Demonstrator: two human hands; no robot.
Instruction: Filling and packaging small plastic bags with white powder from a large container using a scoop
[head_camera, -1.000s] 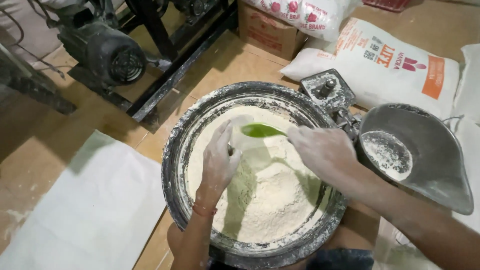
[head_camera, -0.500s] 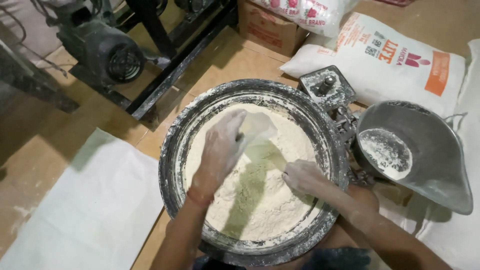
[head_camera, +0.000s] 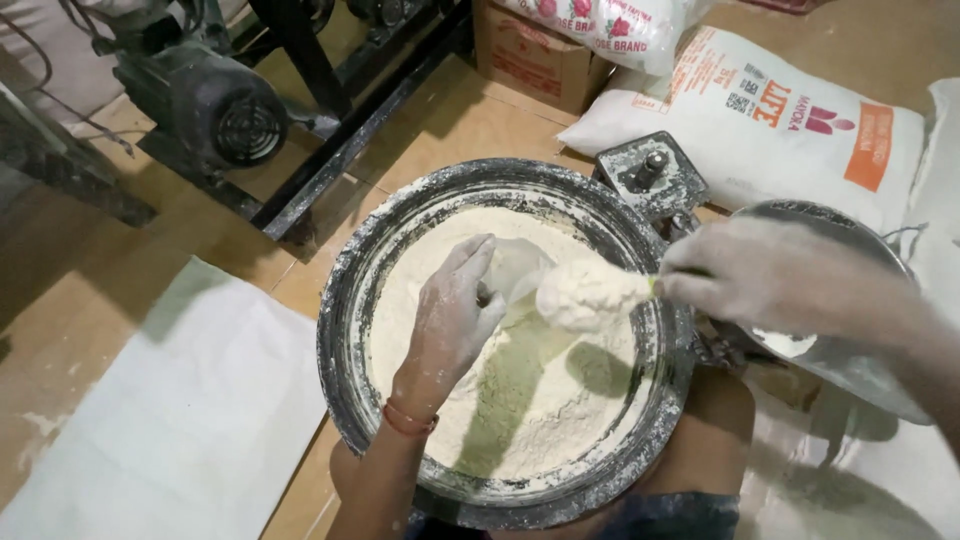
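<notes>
The left hand holds a clear bag open over the flour basin, so the right hand, gripping a heaped scoop, can tip flour in.

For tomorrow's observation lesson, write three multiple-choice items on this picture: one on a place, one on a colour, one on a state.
1. Where is the left hand?
A. over the wide round metal basin of pale flour
B. on the dark electric motor
C. on the white printed sack

2. What colour is the band on the left wrist?
A. blue
B. orange-red
C. black

3. The scoop held by the right hand is:
A. empty
B. heaped with flour
C. lying on the floor

Answers: 1 A, the hand is above the flour; 2 B, the band shows orange-red; 3 B, flour is piled on it.
</notes>
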